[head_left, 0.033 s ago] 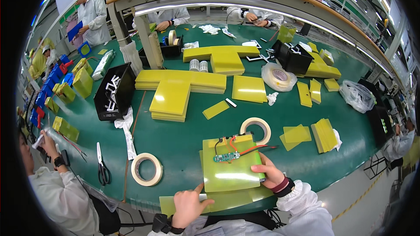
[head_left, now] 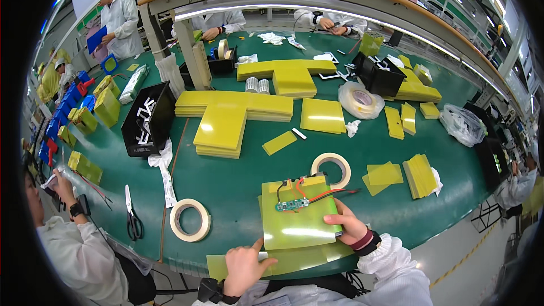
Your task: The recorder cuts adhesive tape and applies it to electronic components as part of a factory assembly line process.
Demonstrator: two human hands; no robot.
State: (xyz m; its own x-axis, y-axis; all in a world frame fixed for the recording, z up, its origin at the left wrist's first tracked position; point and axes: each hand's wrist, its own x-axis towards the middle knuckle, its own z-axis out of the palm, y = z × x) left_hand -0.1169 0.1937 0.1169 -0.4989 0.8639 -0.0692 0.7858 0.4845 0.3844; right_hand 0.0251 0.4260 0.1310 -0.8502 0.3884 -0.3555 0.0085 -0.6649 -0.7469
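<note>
A block wrapped in yellow-green sheets (head_left: 300, 226), probably a battery pack, stands near the table's front edge. A small green circuit board (head_left: 292, 205) with red and black wires lies on its upper face. My right hand (head_left: 348, 224) grips the block's right side, thumb on the face and fingers hidden behind. At its lower left corner is my left hand (head_left: 243, 266), index finger stretched to the corner and thumb spread apart, holding nothing visible. Beneath both lies a flat, translucent yellow-green sheet (head_left: 334, 251) along the front edge.
A tape roll (head_left: 190, 220) and scissors (head_left: 134, 221) lie left, another tape roll (head_left: 343, 164) behind the block. Stacked yellow sheets (head_left: 221, 124) and a black bin (head_left: 148, 119) stand farther back. More sheets (head_left: 419, 175) lie right. A co-worker (head_left: 85, 260) sits at left.
The block in my right hand has shifted very slightly left. My left hand has stayed in place.
</note>
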